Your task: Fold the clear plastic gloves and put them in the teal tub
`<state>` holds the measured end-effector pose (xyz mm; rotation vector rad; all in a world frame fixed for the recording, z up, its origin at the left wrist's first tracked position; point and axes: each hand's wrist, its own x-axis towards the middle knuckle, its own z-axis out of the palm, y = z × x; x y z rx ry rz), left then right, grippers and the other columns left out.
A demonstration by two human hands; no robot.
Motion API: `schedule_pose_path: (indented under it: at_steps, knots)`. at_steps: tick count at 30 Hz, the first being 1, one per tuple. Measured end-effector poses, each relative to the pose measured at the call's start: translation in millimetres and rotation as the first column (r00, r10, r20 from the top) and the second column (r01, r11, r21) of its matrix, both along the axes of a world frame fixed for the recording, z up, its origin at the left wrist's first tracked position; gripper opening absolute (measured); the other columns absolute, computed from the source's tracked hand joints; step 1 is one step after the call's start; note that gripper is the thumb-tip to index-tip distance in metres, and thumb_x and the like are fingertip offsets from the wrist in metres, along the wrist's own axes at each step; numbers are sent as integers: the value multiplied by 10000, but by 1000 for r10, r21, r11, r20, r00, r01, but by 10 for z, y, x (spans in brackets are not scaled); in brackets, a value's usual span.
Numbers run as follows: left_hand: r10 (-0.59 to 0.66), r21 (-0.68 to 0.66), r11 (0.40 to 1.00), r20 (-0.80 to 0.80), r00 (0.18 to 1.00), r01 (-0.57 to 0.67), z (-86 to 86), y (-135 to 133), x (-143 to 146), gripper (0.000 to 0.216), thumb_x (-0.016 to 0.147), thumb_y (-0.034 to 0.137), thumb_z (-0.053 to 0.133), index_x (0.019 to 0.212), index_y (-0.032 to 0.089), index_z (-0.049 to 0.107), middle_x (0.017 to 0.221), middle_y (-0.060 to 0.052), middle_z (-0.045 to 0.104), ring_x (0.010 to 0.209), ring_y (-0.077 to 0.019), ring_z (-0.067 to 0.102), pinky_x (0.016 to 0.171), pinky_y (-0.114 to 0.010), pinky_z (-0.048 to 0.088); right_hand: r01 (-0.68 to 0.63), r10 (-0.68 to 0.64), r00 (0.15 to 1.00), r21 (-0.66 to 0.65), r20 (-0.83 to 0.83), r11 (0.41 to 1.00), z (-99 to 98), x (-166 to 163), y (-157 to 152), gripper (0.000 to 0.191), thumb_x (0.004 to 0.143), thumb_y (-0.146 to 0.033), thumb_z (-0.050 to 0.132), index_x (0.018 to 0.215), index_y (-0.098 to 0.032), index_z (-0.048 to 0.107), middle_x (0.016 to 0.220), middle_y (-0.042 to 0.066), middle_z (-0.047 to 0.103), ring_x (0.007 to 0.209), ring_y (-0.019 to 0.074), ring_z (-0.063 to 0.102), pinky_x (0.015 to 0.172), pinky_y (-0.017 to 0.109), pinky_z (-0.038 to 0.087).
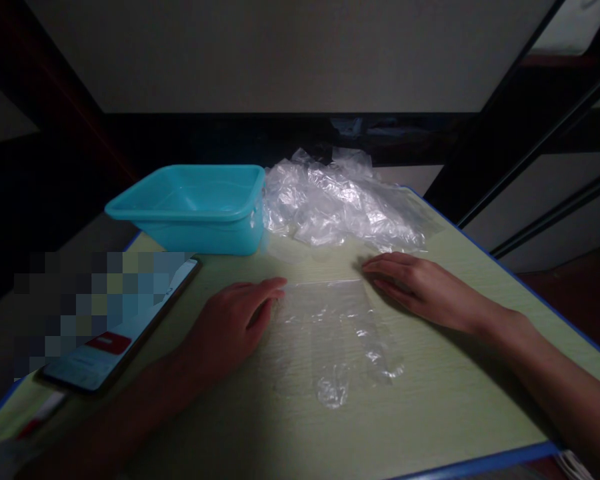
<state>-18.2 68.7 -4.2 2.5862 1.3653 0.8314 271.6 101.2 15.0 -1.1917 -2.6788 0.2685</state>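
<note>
A clear, thin disposable plastic glove (330, 333) lies flat on the table, its finger-like lobes pointing towards me and its straight edge away from me. At that edge's left corner, my left hand (235, 317) has its thumb and fingertips closed on the film. My right hand (415, 283) rests palm down just past the right corner, fingers stretched out and apart from the glove as far as I can see. Beyond both hands is a heap of crumpled clear plastic gloves or film (340, 200); single pieces in it are hard to make out.
A turquoise plastic basin (205, 233) stands at the back left, beside the heap. On the left lies a phone (115, 340) with its screen lit and a cable at its near end. The pale table (455, 400) has a blue edge; a panel rises behind it.
</note>
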Motion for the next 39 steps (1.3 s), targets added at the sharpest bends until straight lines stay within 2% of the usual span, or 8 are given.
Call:
schedule_pose_path:
  at_steps: [4,10,16,27,30,33,36,39]
  knots:
    - [-21,-50,998,17,1000,22,23,7,-3,291,825,175,404,1048,173,591,865,-32,733,811,-181,685,764,-306,527,-2,2,1000,2,7,1000,8,-4,-2,378,932,-277,307,1107,-99,591,1107,170,602,979,266,596,832,441,499]
    - [40,-122,992,56,998,-33,41,9,2,285,822,193,426,1065,185,575,856,-19,737,758,-166,695,728,-271,532,-8,8,1000,16,7,1000,4,0,-4,367,936,-280,304,1131,-135,579,1116,147,607,996,257,593,840,437,497]
    - [70,-140,988,56,996,-62,38,34,6,277,831,219,435,1064,159,574,842,-33,737,748,-177,699,725,-283,531,-21,21,1000,10,5,1000,13,4,2,391,933,-277,313,1120,-83,597,1115,177,609,976,277,601,821,456,509]
    - [84,-173,982,38,996,-76,64,66,10,185,833,215,437,933,165,585,839,-49,727,770,-183,694,722,-291,520,-56,57,998,15,-6,998,50,33,-3,369,935,-258,330,1136,-139,615,1131,134,614,981,247,611,845,429,514]
    - [84,-171,982,38,996,-76,63,55,14,184,843,223,425,922,165,581,831,-54,724,762,-188,692,702,-296,517,-135,136,990,15,-45,991,71,19,-24,357,945,-251,347,1192,-165,590,1238,123,557,1097,230,553,922,420,473]
    - [80,-167,983,42,996,-72,54,48,15,189,845,222,423,921,157,583,830,-59,723,756,-191,691,703,-303,516,-215,215,976,8,-47,977,60,-6,-38,368,946,-330,388,1253,-198,543,1390,106,430,1225,236,449,996,439,403]
    - [82,-162,984,46,996,-73,53,52,19,178,841,217,432,913,159,584,828,-59,722,754,-193,690,702,-301,513,-266,267,964,13,-9,964,5,-10,-27,490,927,-451,385,1325,-175,460,1466,132,304,1317,261,329,1043,470,330]
    - [84,-163,984,41,996,-77,58,60,22,168,837,217,432,883,170,586,827,-53,721,751,-195,689,699,-300,510,-279,278,960,21,38,960,-49,8,-10,593,913,-510,353,1353,-116,408,1478,180,240,1353,280,243,1065,494,276]
